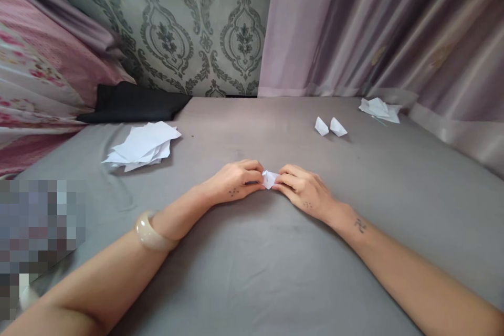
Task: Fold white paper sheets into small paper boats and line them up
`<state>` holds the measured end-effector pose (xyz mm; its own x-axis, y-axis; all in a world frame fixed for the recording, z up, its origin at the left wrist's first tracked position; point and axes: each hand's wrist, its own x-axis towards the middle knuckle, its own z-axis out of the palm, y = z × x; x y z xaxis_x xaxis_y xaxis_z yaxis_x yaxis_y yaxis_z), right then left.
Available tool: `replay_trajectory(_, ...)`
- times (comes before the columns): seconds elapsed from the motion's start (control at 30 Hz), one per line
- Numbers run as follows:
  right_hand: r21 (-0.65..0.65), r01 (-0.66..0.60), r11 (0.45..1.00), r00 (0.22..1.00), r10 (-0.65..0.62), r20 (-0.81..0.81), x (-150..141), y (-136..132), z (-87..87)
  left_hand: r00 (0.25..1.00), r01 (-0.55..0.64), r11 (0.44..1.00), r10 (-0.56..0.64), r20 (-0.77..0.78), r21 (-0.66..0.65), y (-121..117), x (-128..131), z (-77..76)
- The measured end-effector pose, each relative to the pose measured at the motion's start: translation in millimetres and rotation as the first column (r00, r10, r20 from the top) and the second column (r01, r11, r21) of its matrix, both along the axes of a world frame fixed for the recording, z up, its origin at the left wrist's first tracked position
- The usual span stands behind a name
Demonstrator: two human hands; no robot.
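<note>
A small folded piece of white paper (pixel 269 179) is held between my two hands over the grey sheet. My left hand (pixel 239 179) pinches its left end between thumb and fingers. At the opposite end, my right hand (pixel 305 189) grips the paper in the same way. The fingers cover both ends, so only the middle with its creases shows. Beyond my right hand stand two small folded paper shapes, one (pixel 322 126) beside the other (pixel 338 127), a little apart.
A loose stack of white paper sheets (pixel 144 144) lies at the left. More white paper (pixel 380 109) sits at the far right near the curtain (pixel 338 26). Dark cloth (pixel 136 102) lies at the back left, by the patterned wall (pixel 205 26). The grey sheet (pixel 268 273) spreads beneath everything.
</note>
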<state>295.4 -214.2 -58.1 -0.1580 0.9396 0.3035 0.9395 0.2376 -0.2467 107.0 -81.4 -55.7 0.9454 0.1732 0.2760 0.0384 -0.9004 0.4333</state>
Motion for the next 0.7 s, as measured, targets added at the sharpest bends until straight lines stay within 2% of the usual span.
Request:
replay_trajectory(0.07, -0.005, 0.014, 1.0, 1.0, -0.014, -0.024, 0, 0, 0.3, 0.999, -0.001, 0.999, 0.002, 0.033, -0.035, 0, 1, -1.7)
replay_trajectory(0.17, -0.008, 0.029, 1.0, 0.998, -0.03, -0.055, 0, 0, -0.7, 0.995, -0.071, 0.992, 0.078, 0.066, -0.101, -1, 2, -4.3)
replay_trajectory(0.27, -0.034, 0.045, 0.998, 0.996, -0.048, -0.077, 0, 0, -1.8, 0.983, -0.17, 0.97, 0.178, 0.033, -0.176, -4, 5, -3.7)
replay_trajectory(0.37, -0.066, 0.052, 0.996, 0.983, -0.063, -0.17, 0, 3, -1.0, 0.978, -0.202, 0.935, 0.21, -0.006, -0.292, -6, 8, 1.7)
replay_trajectory(0.47, -0.081, 0.113, 0.99, 0.914, -0.136, -0.382, 1, 9, 0.0, 0.959, -0.255, 0.829, 0.283, -0.02, -0.497, -5, 11, 8.3)
replay_trajectory(0.57, -0.239, 0.1, 0.966, 0.764, -0.229, -0.604, 0, 11, -1.3, 0.962, -0.227, 0.684, 0.269, -0.049, -0.693, -7, 12, 11.1)
replay_trajectory(0.63, -0.287, 0.085, 0.954, 0.689, -0.264, -0.675, -2, 9, -3.2, 0.967, -0.196, 0.583, 0.248, -0.057, -0.788, -10, 12, 9.4)
replay_trajectory(0.7, -0.232, 0.111, 0.967, 0.687, -0.243, -0.685, -4, 7, -4.4, 0.962, -0.167, 0.533, 0.273, -0.018, -0.829, -13, 14, 5.8)
